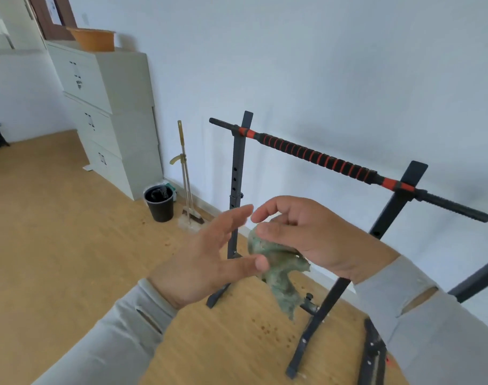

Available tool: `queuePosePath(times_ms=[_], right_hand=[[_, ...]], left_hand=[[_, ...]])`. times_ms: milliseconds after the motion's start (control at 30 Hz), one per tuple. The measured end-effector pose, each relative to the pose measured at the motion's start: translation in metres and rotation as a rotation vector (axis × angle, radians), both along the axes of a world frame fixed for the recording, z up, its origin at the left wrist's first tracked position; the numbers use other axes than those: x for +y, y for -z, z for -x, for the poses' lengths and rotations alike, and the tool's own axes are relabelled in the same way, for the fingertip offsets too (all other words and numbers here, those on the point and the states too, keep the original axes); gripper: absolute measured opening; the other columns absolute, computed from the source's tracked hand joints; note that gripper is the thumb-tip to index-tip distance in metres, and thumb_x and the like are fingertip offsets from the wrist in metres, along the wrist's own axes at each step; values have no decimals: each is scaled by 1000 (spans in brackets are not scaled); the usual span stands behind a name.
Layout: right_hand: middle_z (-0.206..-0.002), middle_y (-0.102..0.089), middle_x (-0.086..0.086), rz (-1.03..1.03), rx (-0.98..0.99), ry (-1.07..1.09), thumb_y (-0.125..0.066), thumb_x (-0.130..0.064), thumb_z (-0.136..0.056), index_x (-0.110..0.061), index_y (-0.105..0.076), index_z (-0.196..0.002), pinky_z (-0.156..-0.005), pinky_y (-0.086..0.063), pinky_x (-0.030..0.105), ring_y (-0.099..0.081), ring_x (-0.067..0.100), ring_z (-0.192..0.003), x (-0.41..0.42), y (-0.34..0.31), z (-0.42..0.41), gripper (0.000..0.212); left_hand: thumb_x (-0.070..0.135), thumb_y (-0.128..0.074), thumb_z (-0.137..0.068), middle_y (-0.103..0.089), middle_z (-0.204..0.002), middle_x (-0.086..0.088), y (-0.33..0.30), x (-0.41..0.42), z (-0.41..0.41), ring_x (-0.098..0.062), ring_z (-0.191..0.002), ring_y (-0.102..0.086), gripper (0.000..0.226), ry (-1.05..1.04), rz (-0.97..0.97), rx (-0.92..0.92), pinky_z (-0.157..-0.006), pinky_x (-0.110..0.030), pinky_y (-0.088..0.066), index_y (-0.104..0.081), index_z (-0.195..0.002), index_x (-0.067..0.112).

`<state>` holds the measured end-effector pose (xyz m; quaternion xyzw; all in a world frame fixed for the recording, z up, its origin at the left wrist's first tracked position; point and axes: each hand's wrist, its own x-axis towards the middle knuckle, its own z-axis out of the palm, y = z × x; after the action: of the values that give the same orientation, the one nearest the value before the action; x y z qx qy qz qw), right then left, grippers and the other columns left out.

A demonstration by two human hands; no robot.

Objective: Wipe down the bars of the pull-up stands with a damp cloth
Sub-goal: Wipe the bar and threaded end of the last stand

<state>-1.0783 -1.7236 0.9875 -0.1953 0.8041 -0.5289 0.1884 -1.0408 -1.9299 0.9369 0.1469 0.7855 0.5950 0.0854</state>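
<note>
Pale walls and a wood-look floor frame the scene, with grey filing cabinets, a black waste bin and a long-handled broom and dustpan standing against the wall. Nearer the person stands a pull-up stand with dark uprights; its horizontal bar, wrapped in black and red grip, spans the two posts.

Both hands hover in front of and below that bar, not touching it. The right hand holds a crumpled green cloth with curled fingers, the rest hanging down. The left hand is spread wide, fingers straight, its thumb just beside or touching the cloth; which is hard to tell.

The step in hand looks like readying the cloth. It would go better bunched or folded into a pad that can wrap round the bar, then drawn along the full length, ends included, while the free hand steadies an upright.
</note>
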Motion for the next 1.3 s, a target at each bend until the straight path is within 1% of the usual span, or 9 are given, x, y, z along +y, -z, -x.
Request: queuePosePath(times_ms=[133, 300, 433, 600, 767, 900, 1067, 1167, 1300], right_hand=[[-81, -69, 7, -152, 50, 251, -59, -55, -98, -22, -73, -94, -74, -55, 37, -63, 14, -72, -6, -9, 6, 36], [-83, -67, 11, 314, -349, 509, -69, -48, -94, -4, -69, -111, -64, -47, 36, -61, 21, -67, 5, 22, 8, 47], [-97, -72, 10, 469, -423, 384, -72, -24, -89, -5, -71, -123, -84, -53, 39, -64, 22, -85, 10, 54, 10, 39], [-83, -67, 2, 500, -198, 559, -67, -2, -94, -12, -74, -115, -87, -56, 33, -66, 16, -82, 20, 62, 27, 24], [-114, -74, 15, 507, -344, 510, -64, -54, -84, -11, -74, -123, -104, -54, 46, -68, 32, -104, 29, 67, 47, 58], [-121, -74, 7, 441, -242, 361, -67, -69, -82, -10, -72, -123, -111, -49, 46, -68, 28, -112, 45, 67, 65, 72], [-114, -76, 2, 386, -83, 408, -97, -42, -64, -18, -63, -121, -99, -57, 49, -74, 23, -106, 65, 64, 91, 70], [-119, -68, -15, 153, 72, 429, -96, -55, -56, -40, -46, -138, -94, -58, 32, -69, 8, -109, 68, 68, 98, 98], [-111, -73, -12, 267, 140, 572, -75, -45, -90, -39, -56, -130, -89, -59, 32, -71, 7, -102, 75, 76, 108, 45]], left_hand=[[30, -83, -79, -77, -89, 4, -20, 13, 27, -10, -76, -70, 36, 24, -52, -16, -70, -23, -57, -69, -109, 14], [26, -85, -78, -67, -93, -28, -5, 7, 51, -32, -80, -66, 38, -20, -296, -192, -80, -55, -57, -60, -94, 3], [12, -80, -81, -69, -95, -21, 3, 12, 66, -31, -82, -70, 29, 76, -595, -336, -68, -38, -60, -60, -100, 3], [37, -78, -82, -66, -90, -24, 15, 20, 89, -36, -79, -63, 46, -40, -436, -197, -80, -57, -54, -61, -91, -4], [44, -60, -96, -64, -73, -13, 6, 42, 104, -26, -65, -59, 42, -9, -272, 3, -64, -38, -51, -66, -85, 4], [65, -50, -93, -55, -80, -34, -8, 57, 125, -47, -72, -56, 72, -25, -84, 110, -74, -62, -53, -59, -90, -6], [47, -48, -100, -41, -57, -7, -13, 88, 155, -13, -52, -38, 56, -220, 93, 293, -49, -22, -36, -49, -74, -2], [45, -52, -98, -54, -59, -6, -10, 110, 168, -13, -52, -47, 44, -225, 190, 349, -49, -28, -42, -57, -71, 12], [42, -52, -100, -45, -51, 7, -9, 130, 183, -8, -49, -40, 43, -237, 194, 350, -47, -19, -35, -51, -64, 19]])
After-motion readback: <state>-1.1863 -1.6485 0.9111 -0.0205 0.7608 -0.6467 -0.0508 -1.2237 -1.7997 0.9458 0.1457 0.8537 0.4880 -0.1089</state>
